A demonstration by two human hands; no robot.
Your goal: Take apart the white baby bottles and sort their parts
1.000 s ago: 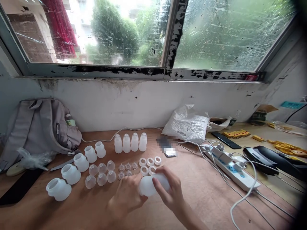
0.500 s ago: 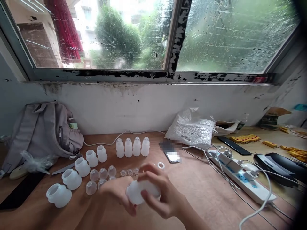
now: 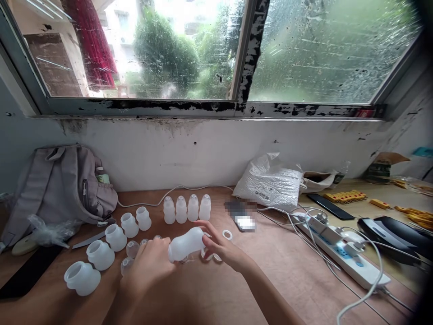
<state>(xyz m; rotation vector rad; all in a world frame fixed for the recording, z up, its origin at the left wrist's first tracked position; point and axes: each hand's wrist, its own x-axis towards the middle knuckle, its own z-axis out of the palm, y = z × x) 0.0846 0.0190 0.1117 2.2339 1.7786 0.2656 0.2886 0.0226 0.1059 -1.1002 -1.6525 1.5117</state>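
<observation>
I hold the white bottle (image 3: 186, 244) above the surface (image 3: 291, 271), near the front centre of the view. The bottle is tilted toward horizontal, its right end slightly higher. My left hand (image 3: 150, 262) is closed on the bottle's left end; its fingers are largely hidden from my view. My right hand (image 3: 225, 253) is at the opposite end, with fingers apart and bent; I cannot tell whether they grip the bottle.

Positions of surrounding parts:
- Four bottles (image 3: 181, 209) stand upright in a row beyond the hands.
- Five wide-necked pieces (image 3: 115, 237) form a diagonal line to the left.
- Clear domes (image 3: 132, 248) lie just beside the left hand, which partly covers them.
- White rings (image 3: 227, 234) lie near the right hand, one just beyond it.
- A power strip (image 3: 363, 268) lies well apart, to the right.
</observation>
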